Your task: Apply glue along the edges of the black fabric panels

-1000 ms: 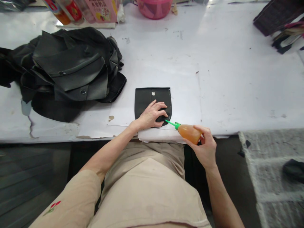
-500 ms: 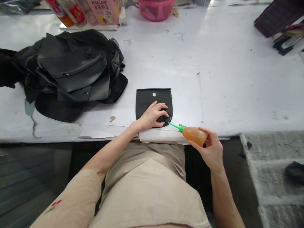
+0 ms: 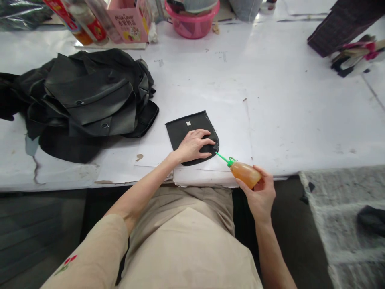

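A black flat piece (image 3: 179,130) with one rounded end lies tilted on the white-covered table, a small pale label near its straight edge. My left hand (image 3: 194,145) rests on it with fingers spread, pressing it flat. In my right hand (image 3: 261,192) is a squeeze bottle (image 3: 246,173) of amber liquid, gripped at its base. Its green nozzle (image 3: 222,157) points up and left, the tip at the rounded edge of the black piece, near my left fingertips. Whether liquid comes out is too small to tell.
A heap of black pieces (image 3: 90,96) fills the left of the table (image 3: 276,100). Behind stand bottles (image 3: 90,24), a pink box (image 3: 128,24) and a pink basket (image 3: 192,24). A dark box (image 3: 333,30) is at back right; grey fabric (image 3: 331,216) lies at lower right.
The black piece has turned counterclockwise under my left hand. My right hand and the bottle have shifted slightly left, the nozzle tip now farther up along the curved edge. The camera view has shifted a little.
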`<act>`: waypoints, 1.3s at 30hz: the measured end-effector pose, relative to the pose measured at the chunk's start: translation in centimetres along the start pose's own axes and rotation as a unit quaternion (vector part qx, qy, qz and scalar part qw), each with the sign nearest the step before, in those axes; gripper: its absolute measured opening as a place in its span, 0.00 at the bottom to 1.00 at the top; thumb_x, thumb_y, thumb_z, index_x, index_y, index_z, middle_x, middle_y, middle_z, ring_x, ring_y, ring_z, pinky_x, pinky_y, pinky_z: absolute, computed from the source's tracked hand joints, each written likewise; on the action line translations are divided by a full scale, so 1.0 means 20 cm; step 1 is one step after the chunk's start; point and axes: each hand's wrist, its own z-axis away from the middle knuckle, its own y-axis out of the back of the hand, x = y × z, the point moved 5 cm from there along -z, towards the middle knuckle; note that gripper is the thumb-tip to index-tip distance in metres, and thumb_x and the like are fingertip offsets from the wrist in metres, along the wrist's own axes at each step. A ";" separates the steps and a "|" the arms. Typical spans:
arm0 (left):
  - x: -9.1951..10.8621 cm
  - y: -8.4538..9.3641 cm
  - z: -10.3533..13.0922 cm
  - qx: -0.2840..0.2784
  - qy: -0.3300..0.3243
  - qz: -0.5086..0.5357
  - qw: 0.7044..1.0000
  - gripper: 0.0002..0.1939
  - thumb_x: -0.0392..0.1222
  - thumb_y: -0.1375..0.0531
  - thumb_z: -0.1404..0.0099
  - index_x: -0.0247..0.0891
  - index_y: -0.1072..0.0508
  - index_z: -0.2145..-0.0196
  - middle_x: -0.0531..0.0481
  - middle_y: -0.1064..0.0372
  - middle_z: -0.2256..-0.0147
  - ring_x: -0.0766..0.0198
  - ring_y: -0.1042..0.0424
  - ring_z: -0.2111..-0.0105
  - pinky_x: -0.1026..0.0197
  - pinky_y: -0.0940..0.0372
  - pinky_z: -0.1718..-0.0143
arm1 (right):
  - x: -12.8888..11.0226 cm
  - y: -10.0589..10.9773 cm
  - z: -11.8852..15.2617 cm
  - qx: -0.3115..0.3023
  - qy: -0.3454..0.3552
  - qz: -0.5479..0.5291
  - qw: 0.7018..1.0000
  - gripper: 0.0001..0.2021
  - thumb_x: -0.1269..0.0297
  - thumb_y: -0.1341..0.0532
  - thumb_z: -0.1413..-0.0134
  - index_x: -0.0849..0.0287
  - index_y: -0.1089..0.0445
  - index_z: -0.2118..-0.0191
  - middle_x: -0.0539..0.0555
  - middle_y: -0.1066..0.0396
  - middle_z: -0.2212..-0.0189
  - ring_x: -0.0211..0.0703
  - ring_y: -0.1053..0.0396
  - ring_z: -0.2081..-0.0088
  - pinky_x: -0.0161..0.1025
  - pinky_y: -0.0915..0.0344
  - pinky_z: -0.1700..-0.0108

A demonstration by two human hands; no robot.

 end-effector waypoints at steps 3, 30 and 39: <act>-0.01 -0.02 0.01 0.013 0.002 0.001 1.000 0.21 0.50 0.35 0.39 0.48 0.25 0.49 0.43 0.37 0.40 0.49 0.41 0.38 0.45 0.45 0.40 | -0.01 -0.02 0.01 -0.004 0.046 0.055 0.997 0.29 0.59 0.24 0.59 0.55 0.30 0.49 0.56 0.30 0.51 0.52 0.30 0.48 0.47 0.28 0.49; -0.01 -0.03 0.02 0.029 0.008 0.026 0.999 0.19 0.48 0.36 0.38 0.48 0.25 0.49 0.44 0.37 0.40 0.49 0.41 0.38 0.45 0.47 0.39 | -0.08 -0.05 0.04 -0.027 0.166 0.198 0.966 0.26 0.59 0.27 0.52 0.52 0.32 0.47 0.56 0.30 0.53 0.53 0.30 0.50 0.52 0.28 0.49; -0.02 -0.04 0.02 0.036 0.009 0.041 0.998 0.18 0.47 0.37 0.37 0.49 0.25 0.49 0.45 0.38 0.39 0.49 0.42 0.37 0.45 0.48 0.38 | -0.09 -0.06 0.07 -0.043 0.152 0.190 0.969 0.27 0.59 0.27 0.52 0.52 0.32 0.46 0.56 0.29 0.52 0.53 0.30 0.49 0.51 0.28 0.50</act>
